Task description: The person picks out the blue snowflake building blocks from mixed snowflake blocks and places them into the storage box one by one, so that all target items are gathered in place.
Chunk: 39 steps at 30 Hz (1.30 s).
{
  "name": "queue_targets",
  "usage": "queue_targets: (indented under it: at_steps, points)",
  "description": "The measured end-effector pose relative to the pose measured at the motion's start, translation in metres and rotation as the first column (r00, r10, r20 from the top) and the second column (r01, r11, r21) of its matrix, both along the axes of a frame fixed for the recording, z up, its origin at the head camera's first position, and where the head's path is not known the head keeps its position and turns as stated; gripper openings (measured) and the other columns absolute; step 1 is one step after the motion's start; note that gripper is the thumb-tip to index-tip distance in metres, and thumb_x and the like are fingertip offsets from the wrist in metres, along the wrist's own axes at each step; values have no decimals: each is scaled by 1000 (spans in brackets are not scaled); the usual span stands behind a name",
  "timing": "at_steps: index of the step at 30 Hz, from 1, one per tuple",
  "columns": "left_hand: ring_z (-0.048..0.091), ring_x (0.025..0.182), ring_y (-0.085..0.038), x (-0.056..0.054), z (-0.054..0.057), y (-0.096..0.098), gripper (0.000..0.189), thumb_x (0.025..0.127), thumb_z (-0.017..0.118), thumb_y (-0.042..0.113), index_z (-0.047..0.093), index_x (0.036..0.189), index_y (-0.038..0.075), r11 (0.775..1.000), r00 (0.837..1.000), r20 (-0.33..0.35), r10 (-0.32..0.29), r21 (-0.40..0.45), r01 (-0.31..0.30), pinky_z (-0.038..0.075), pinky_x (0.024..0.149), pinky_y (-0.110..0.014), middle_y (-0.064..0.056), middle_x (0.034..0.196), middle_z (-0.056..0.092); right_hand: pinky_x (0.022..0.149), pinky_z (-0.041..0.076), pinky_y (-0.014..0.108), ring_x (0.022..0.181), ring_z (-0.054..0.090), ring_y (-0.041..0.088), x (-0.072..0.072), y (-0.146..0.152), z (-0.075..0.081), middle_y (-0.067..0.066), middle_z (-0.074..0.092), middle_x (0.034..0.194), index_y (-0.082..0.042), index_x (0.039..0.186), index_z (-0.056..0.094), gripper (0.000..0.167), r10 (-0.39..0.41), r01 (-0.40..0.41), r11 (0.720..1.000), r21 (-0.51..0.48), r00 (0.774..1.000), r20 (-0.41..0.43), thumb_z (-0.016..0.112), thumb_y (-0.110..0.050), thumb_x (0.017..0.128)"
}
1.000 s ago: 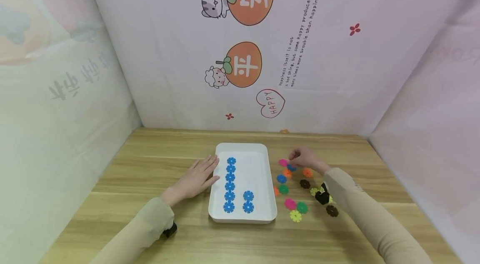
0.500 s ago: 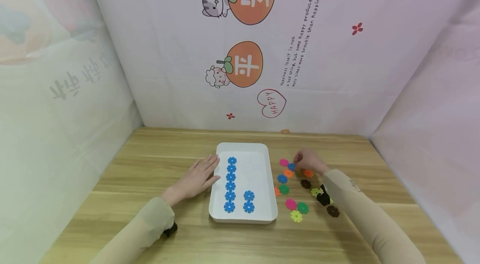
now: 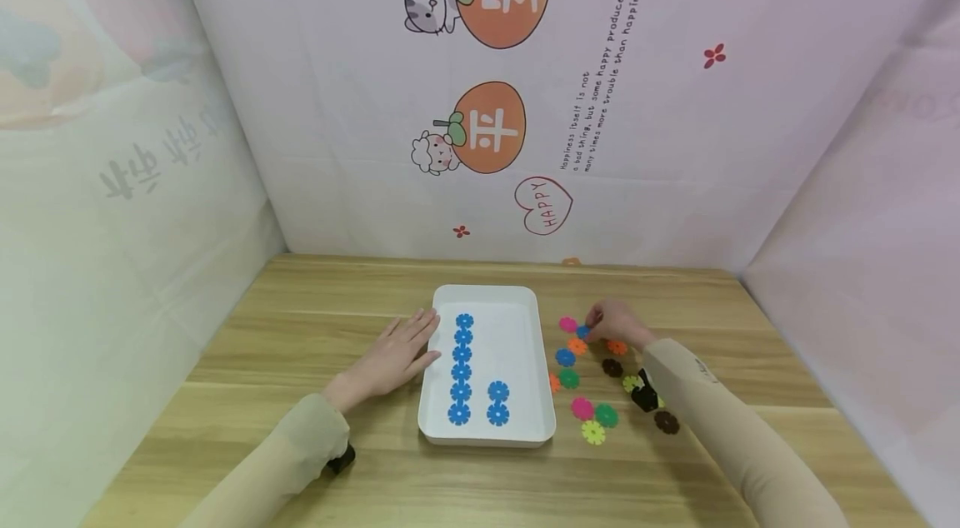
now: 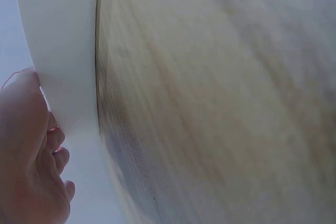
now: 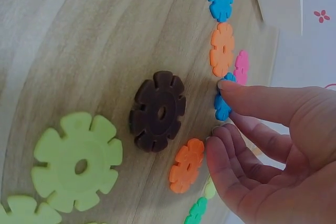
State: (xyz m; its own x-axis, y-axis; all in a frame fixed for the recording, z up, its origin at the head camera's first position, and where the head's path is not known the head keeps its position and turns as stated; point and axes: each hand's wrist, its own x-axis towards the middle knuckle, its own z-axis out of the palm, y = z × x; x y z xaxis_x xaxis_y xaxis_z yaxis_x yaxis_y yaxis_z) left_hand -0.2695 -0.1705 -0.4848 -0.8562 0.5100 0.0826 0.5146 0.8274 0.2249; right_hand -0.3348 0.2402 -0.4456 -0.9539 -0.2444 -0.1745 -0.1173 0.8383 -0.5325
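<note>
My left hand [image 3: 386, 357] lies with straight fingers on the left rim of a white tray [image 3: 517, 320]; its fingers and the tray wall [image 4: 63, 45] also appear in the left wrist view. Inside the tray, blue snowflake discs form a long column [image 3: 461, 372] at left and a pair [image 3: 498, 403] at lower right. Right of the tray, my right hand [image 3: 618, 321] pinches a blue snowflake disc [image 5: 224, 98] between thumb and forefinger at the table surface. A pink disc [image 5: 241, 66] and an orange disc [image 5: 222, 50] lie close beside it.
Loose discs are scattered right of the tray, among them a green one [image 3: 568, 378], a dark brown one [image 5: 159, 112] and a yellow one [image 5: 77, 162]. White printed sheets [image 3: 337, 136] enclose the wooden table [image 3: 360, 478] at the back and both sides.
My right hand has shifted slightly right and down from over the pink disc, and its fingertips now meet the blue disc. My left hand stays on the tray rim.
</note>
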Motion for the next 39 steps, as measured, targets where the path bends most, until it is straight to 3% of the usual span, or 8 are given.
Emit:
queue_targets:
  at_steps: [8, 11, 21, 30, 39]
  points:
    - [17, 156, -29, 0, 1, 1, 69, 105, 35, 51, 17, 160, 11, 1000, 1000, 1, 1, 0, -1, 16, 125, -58, -7, 167, 17, 68, 50, 28, 78, 55, 21, 0, 4, 4, 13, 62, 89, 1, 91, 61, 27, 34, -34, 999, -32, 999, -3, 80, -13, 80]
    - [18, 155, -30, 0, 3, 1, 69, 106, 36, 50, 18, 159, 10, 1000, 1000, -6, -3, 3, 3, 16, 124, -58, -8, 167, 18, 68, 47, 26, 78, 53, 19, 0, 4, 4, 11, 61, 87, 1, 91, 60, 26, 11, -11, 998, -58, 1000, -3, 79, -11, 79]
    - [19, 155, -32, 1, 6, 1, 69, 106, 37, 49, 20, 159, 8, 1000, 1000, -10, -10, 7, 10, 17, 124, -59, -11, 166, 20, 71, 59, 36, 78, 65, 23, 3, 9, 5, 22, 67, 94, 11, 100, 62, 17, 7, -7, 993, -118, 1000, -3, 66, 0, 87]
    - [18, 155, -31, 2, 7, 1, 69, 106, 36, 49, 19, 159, 9, 1000, 1000, -2, -8, 3, 8, 17, 124, -59, -10, 167, 19, 75, 60, 39, 83, 68, 26, 6, 5, 14, 20, 68, 97, 9, 105, 62, 18, 8, 3, 984, -177, 998, 56, 62, -3, 91]
    - [19, 155, -31, 2, 5, 0, 69, 106, 37, 49, 20, 159, 9, 1000, 1000, 4, -3, 8, 3, 16, 124, -59, -9, 167, 18, 80, 61, 43, 86, 69, 28, 10, -12, 29, 16, 68, 97, 5, 104, 62, 16, 58, -34, 972, -231, 994, 97, 63, -6, 93]
